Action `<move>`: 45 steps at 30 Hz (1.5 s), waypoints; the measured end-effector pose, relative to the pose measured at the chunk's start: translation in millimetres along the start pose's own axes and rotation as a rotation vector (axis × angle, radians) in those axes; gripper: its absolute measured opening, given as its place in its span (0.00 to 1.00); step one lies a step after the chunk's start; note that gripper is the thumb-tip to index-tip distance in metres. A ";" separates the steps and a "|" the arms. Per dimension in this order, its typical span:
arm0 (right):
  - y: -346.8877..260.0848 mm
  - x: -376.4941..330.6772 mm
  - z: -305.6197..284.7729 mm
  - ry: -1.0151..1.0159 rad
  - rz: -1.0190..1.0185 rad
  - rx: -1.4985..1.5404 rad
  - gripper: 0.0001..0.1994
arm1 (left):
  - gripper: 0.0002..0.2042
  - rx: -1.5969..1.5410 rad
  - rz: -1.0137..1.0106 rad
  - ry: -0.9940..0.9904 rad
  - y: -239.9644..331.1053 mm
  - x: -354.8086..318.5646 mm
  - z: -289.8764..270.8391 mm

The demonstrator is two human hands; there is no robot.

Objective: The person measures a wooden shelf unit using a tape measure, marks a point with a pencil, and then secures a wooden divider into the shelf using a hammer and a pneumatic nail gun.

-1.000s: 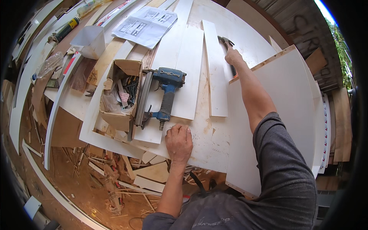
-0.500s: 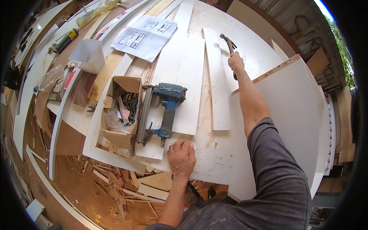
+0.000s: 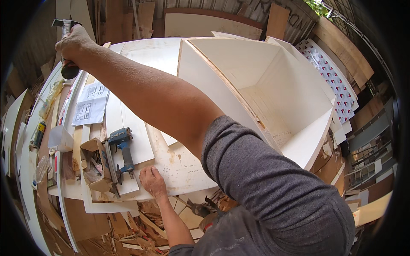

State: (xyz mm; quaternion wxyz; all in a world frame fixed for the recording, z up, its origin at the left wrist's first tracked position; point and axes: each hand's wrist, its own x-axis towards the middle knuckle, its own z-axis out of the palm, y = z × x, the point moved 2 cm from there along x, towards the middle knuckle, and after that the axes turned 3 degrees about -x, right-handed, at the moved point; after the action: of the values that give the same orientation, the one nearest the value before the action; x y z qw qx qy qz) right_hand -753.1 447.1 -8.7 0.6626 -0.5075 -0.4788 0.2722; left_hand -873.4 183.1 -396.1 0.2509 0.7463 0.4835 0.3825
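Hammer (image 3: 66,29) and right hand (image 3: 70,45) now appear far over at the upper left, away from the white panel's top edge where the earlier frame has them; the view is turned too, and the inside of a large white box (image 3: 294,98) comes into sight. That hand is wrapped firmly round the hammer's handle, the metal head jutting above the fist and the dark butt below.

Lower on the left are a black-and-yellow canister (image 3: 39,133), a clear plastic bottle (image 3: 41,170) and a pale plastic tub (image 3: 60,138). Next come printed sheets (image 3: 91,104), lying flat, then an opened cardboard box (image 3: 101,185). Just beside it, a blue nail gun (image 3: 126,154) lies on white boards.

Near the gun's lower end, the left hand (image 3: 152,181) rests at the near edge of the workbench (image 3: 188,175), its fingers bent and together; whether they grip anything, I cannot tell.

Further right stands the white box, and beyond it a patterned sheet (image 3: 329,81) shows among other panels.
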 end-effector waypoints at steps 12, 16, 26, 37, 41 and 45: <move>-320.3 -260.0 -266.1 0.163 -0.704 -0.923 0.23 | 0.09 0.089 0.067 -0.038 0.1 -10.9 4.9; -371.6 -410.3 -411.1 0.484 -0.800 -1.258 0.21 | 0.11 -0.036 0.141 -0.110 -12.7 -31.7 1.0; -269.8 -783.0 -814.7 1.172 -0.093 -0.752 0.26 | 0.16 0.234 -0.301 0.443 66.5 -279.2 -54.5; -93.6 -925.3 -907.0 0.979 0.558 -0.218 0.30 | 0.11 0.112 -0.704 -0.863 217.4 -492.4 120.9; -58.7 -903.8 -902.0 0.905 0.566 -0.090 0.30 | 0.15 -0.039 -0.365 -1.064 270.5 -520.3 186.4; -18.7 -886.1 -891.2 0.961 0.521 -0.018 0.28 | 0.15 -0.112 -0.153 -1.100 335.9 -512.9 219.3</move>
State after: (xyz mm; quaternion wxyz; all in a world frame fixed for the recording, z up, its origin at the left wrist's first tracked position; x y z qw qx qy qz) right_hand -292.0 -676.5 -332.2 0.7131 -0.6822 0.0168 0.1607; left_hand -640.0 -423.1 -441.9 0.5328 0.7841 0.3131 -0.0574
